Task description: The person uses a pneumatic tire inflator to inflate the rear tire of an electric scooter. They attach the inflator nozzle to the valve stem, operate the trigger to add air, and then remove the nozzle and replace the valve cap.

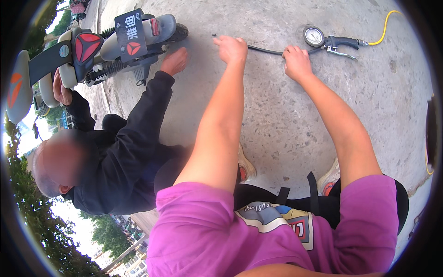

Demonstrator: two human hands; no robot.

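My left hand [232,50] is closed around one end of a black rubber air hose [264,51]. A small dark piece [214,35] shows just beyond its fingers; whether it joins the hose cannot be told. Farther right along the same hose, my right hand [297,62] grips it near a tire inflator gun [337,42] that lies on the concrete. The inflator has a round dial gauge [314,36], a black handle and a metal lever [342,54]. A yellow air line [385,27] runs from its handle to the upper right.
A person in a dark jacket [121,166] crouches at the left, one hand [175,61] near the rear wheel [180,32] of an electric scooter [104,52], the other at its seat. My shoes [246,164] rest on rough concrete. A dark object [431,131] stands at the far right.
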